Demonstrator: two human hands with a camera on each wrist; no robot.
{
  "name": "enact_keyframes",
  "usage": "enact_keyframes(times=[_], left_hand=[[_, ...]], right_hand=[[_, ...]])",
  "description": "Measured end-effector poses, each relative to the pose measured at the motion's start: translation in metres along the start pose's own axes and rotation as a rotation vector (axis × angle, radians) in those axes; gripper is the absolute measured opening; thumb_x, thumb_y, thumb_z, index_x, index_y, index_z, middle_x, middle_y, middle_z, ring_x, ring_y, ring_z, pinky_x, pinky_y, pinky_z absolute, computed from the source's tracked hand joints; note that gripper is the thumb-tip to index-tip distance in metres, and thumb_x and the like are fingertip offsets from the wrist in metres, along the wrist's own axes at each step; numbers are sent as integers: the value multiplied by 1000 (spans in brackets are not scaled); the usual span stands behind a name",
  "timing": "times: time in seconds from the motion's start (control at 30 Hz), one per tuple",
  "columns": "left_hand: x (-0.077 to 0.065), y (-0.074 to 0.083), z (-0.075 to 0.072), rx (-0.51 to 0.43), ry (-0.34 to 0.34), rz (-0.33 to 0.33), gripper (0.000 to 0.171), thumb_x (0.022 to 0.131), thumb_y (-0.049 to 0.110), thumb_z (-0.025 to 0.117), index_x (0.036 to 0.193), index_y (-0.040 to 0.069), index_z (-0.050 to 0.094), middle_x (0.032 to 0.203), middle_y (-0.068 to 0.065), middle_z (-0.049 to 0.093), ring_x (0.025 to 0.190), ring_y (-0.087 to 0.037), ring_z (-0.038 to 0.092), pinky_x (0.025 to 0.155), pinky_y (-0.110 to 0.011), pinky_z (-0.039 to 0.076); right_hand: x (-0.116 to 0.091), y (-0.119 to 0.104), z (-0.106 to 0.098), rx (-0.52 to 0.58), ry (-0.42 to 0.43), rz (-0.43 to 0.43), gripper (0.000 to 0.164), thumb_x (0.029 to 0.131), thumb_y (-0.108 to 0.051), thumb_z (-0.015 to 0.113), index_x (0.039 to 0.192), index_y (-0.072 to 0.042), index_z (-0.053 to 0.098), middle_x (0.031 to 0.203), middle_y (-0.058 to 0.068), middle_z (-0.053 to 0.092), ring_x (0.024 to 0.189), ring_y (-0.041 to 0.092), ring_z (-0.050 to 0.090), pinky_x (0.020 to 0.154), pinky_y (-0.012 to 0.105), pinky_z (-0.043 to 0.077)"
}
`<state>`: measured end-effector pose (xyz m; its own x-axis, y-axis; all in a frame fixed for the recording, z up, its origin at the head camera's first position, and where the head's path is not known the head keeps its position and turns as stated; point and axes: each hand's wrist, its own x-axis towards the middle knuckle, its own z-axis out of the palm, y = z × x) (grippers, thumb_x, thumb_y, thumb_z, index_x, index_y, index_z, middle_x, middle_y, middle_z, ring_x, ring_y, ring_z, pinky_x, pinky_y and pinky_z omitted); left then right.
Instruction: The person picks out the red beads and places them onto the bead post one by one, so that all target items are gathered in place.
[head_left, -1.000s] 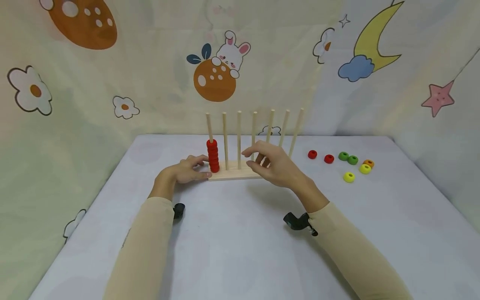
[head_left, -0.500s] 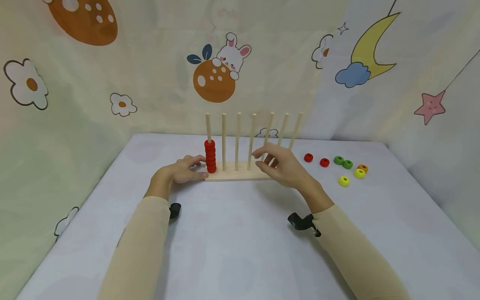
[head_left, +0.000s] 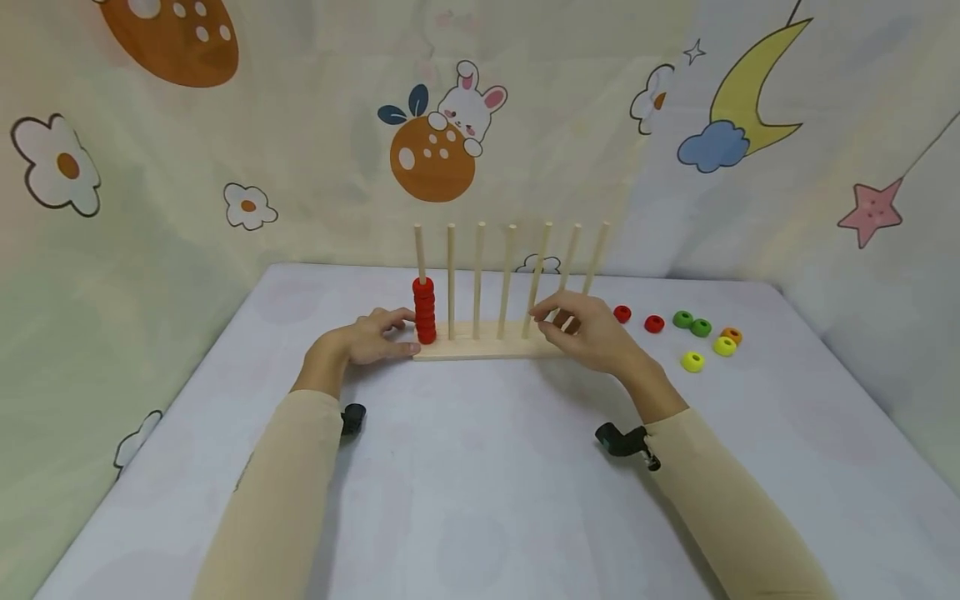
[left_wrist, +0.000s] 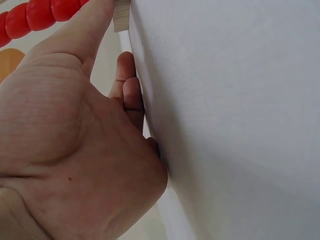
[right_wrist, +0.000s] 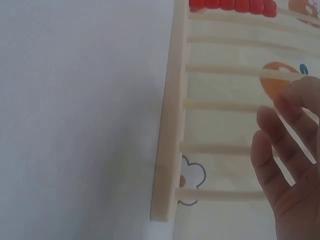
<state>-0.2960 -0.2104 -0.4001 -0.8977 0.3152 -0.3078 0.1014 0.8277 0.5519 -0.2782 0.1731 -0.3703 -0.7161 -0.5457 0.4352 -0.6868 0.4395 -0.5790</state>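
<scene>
A wooden peg rack (head_left: 480, 349) stands on the table, with several upright pegs. On its leftmost peg sits a stack of red beads (head_left: 424, 312); the other pegs carry none. My left hand (head_left: 366, 340) holds the rack's left end, thumb at the front corner and index finger behind. In the left wrist view that thumb reaches the end of the base (left_wrist: 121, 17), beside the red beads (left_wrist: 40, 15). My right hand (head_left: 588, 333), fingers loosely bent with nothing between them, hovers by the right-hand pegs and overlaps the base's right end.
Loose beads lie on the table right of the rack: red beads (head_left: 654, 324), green beads (head_left: 701, 327), yellow beads (head_left: 693, 361) and an orange bead (head_left: 733, 335). A patterned cloth (head_left: 322, 150) hangs behind the table. A black wrist camera (head_left: 622, 440) sits under my right wrist.
My right hand has moved right along the row of pegs, from about the third peg to the fifth. My left hand stays at the rack's left end, and the beads have not moved.
</scene>
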Motion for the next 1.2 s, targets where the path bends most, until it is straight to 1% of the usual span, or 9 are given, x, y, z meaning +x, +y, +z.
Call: enact_keyframes(times=[0.2,0.37,0.57,0.73,0.87,0.93,1.1,1.13,1.2], left_hand=[[2,1,0,-10,-3,-11,67,93,54,68,151,34,41,151,-12,40,142,-39,31,111,-69,31],[3,2,-3,-3,1,-8,67,93,55,68,151,34,42,151,-12,41,142,-39,31,112,-69,30],[0,2,-2,2,5,-16,67,93,56,68,151,35,42,152,-11,41,142,-38,32,111,-69,31],[-1,2,-1,5,3,5,65,93,56,67,150,35,42,151,-11,42,141,-38,33,110,-67,32],[1,2,0,15,4,-5,64,93,56,67,149,36,43,150,-11,43,140,-37,34,110,-67,33],[1,1,1,15,3,-11,64,93,56,67,149,36,43,150,-11,43,140,-37,34,110,-67,33],[-1,2,1,12,6,-8,64,94,55,67,149,35,43,150,-11,43,140,-37,34,110,-66,33],[-1,2,1,14,6,-6,64,94,55,67,149,35,43,150,-11,43,140,-37,34,110,-66,33],[-1,3,1,18,6,-4,64,94,56,67,150,35,43,150,-11,43,140,-37,34,111,-66,33]], right_hand=[[-8,6,-12,-17,-44,65,11,97,-12,69,106,-16,73,105,1,74,87,18,67,76,39,57],[-11,9,-23,-34,-60,65,10,97,-13,68,106,-13,74,106,8,75,88,19,67,76,39,57],[-19,18,-28,-69,-63,92,10,98,-14,69,107,-14,73,104,1,74,88,17,67,77,39,58],[-28,27,-36,-123,-42,123,13,97,-11,70,109,-10,73,106,3,74,91,18,67,76,39,57],[-36,39,-44,-152,-14,152,16,97,-8,69,113,-7,71,110,9,73,94,22,66,77,41,55],[-40,45,-48,-166,2,174,17,97,-9,69,114,-8,71,112,9,72,95,22,65,77,38,55],[-47,54,-58,-188,37,222,18,98,-11,68,116,-10,71,114,8,71,98,20,61,75,22,51],[-49,55,-60,-193,45,230,18,99,-12,68,116,-10,70,114,8,71,99,21,62,76,21,50],[-51,57,-65,-208,55,242,19,98,-12,69,117,-9,70,115,9,71,101,23,63,78,26,51]])
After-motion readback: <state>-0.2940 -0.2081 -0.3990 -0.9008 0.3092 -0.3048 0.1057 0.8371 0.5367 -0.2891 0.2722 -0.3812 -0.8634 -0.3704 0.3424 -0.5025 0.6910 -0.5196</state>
